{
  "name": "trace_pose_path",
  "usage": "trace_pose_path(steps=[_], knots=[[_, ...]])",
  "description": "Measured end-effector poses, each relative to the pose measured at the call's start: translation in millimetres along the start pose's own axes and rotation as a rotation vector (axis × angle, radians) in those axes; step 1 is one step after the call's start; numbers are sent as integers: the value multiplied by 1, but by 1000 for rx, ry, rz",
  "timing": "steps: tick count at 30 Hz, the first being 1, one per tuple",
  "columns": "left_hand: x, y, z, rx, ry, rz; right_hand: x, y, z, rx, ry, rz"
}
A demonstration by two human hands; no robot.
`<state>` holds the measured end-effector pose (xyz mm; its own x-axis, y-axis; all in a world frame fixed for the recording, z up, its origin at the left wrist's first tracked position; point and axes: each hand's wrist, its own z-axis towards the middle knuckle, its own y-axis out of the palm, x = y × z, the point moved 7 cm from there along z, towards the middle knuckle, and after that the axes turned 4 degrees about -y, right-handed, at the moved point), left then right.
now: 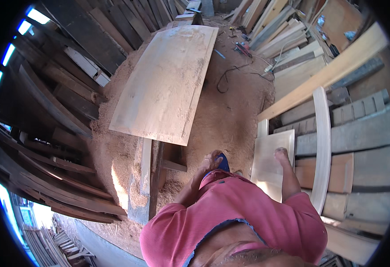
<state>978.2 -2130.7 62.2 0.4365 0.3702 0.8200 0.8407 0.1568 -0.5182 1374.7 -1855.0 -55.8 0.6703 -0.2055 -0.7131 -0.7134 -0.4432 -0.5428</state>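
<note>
My left hand (210, 161) hangs in front of my body, beside a blue thing that looks like footwear (223, 162). Its fingers point downward and blur together, so whether they grip anything is hidden. Closed into a loose fist, my right hand (281, 154) shows nothing in it. Behind that hand is a pale flat wood panel (265, 153); I cannot tell whether the two touch. Ahead to the left, a large pale wood board (166, 82) lies raised on wooden supports (147, 171), with sawdust scattered over it.
Sawdust covers the floor (230, 113), where a dark cable (224, 80) lies looped near small tools (243, 49). Planks (70, 84) line the left side. A long plank (328, 71) slants across the right, near an upright pale strip (322, 147) and stacked boards (368, 129).
</note>
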Motion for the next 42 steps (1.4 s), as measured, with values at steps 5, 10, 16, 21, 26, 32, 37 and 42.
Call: trace_pose_path(steps=[5, 10, 16, 21, 26, 32, 37, 42], knots=[[32, -74, 91, 394, 13, 289, -225, -33, 131, 46, -196, 240], [8, -131, 272, 397, -172, 458, -241, 15, 218, -82, -67, 166], [56, -217, 453, 261, -160, 463, -118, 38, 251, -239, 274, 128], [53, -260, 581, 330, -201, 444, -66, 2, 257, -136, 581, 291], [3, -281, 644, 398, -468, 394, -103, -22, 324, -210, 824, 397], [-16, -278, 690, 357, -670, 369, -308, -61, 554, -257, 447, 239], [-23, -283, 700, 425, -904, 220, -534, -63, 724, -274, 25, 12], [-36, -287, 715, 399, -1039, 94, -642, -32, 834, -288, -46, 57]])
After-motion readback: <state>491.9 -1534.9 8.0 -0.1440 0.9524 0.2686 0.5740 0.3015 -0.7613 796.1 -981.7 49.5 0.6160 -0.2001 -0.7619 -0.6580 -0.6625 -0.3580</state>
